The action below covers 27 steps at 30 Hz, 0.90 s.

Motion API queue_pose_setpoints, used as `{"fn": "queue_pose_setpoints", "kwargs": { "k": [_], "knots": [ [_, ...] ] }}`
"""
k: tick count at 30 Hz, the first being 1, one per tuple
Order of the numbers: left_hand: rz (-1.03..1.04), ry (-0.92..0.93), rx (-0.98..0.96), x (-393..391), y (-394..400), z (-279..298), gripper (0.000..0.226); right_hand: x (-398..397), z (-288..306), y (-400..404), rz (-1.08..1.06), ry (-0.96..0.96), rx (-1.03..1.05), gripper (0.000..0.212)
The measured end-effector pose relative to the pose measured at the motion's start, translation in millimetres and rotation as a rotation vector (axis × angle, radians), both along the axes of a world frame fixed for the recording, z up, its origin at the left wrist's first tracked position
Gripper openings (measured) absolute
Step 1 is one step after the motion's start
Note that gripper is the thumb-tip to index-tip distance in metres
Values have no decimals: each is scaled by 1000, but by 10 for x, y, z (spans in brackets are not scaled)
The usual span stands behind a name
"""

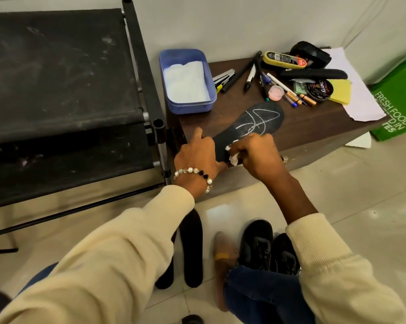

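A black insole (255,123) with white scribbled lines lies on the dark wooden table (314,129), its heel end over the near edge. My left hand (198,153), with a bead bracelet at the wrist, grips the heel end, thumb raised. My right hand (255,152) pinches a small white wad of tissue (233,157) and presses it on the insole near the heel.
A blue tub (188,81) with white tissue stands at the table's back left. Pens, a polish tin (320,90), brushes and paper lie at the back right. A black rack (69,90) is left. On the floor: two insoles (192,249), black shoes (267,249), a green bag (398,101).
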<state>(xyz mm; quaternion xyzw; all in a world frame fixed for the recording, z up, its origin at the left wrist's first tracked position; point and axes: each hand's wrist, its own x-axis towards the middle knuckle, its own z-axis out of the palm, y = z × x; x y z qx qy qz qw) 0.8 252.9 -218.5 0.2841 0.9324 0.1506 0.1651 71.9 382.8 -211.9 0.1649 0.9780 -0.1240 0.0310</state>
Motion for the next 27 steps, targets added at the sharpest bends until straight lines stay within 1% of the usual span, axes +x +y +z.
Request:
{"fn": "queue_pose_setpoints", "kwargs": {
  "k": [2,4,6,8,9,10,11,12,15,16,18,19,21,23,25,27],
  "knots": [
    [-6,12,-35,9,0,35,56,25,36,-14,35,-13,-25,28],
    [-9,32,-92,25,0,61,59,84,106,38,-44,59,-90,25],
    [-5,38,-142,47,4,77,66,175,166,123,-219,173,-208,19],
    [-4,33,-162,66,13,84,72,252,206,164,-403,360,-432,11],
    [-9,35,-162,71,21,83,73,261,207,167,-467,442,-518,9],
    [-15,39,-155,70,28,76,75,247,190,159,-503,474,-553,8],
    [-19,48,-138,68,33,67,74,216,155,153,-507,456,-540,9],
    [-18,61,-113,59,39,51,72,175,109,145,-481,409,-508,16],
    [-20,70,-65,7,50,1,64,79,-22,76,-288,276,-424,43],
    [-27,62,-61,-10,47,-17,62,61,-61,61,-198,250,-357,44],
    [-44,57,-50,-30,32,-49,59,54,-109,74,-32,215,-183,31],
    [-53,67,-45,-30,25,-58,58,68,-116,98,22,204,-139,26],
    [-72,86,-48,-37,15,-84,59,99,-118,162,85,205,-98,23],
    [-91,86,-52,-52,7,-105,61,119,-109,241,51,196,-46,24],
    [-102,88,-50,-76,7,-122,64,94,-115,276,-64,96,2,28],
    [-107,92,-47,-83,7,-128,64,45,-113,228,-88,15,40,33]
  ]
}}
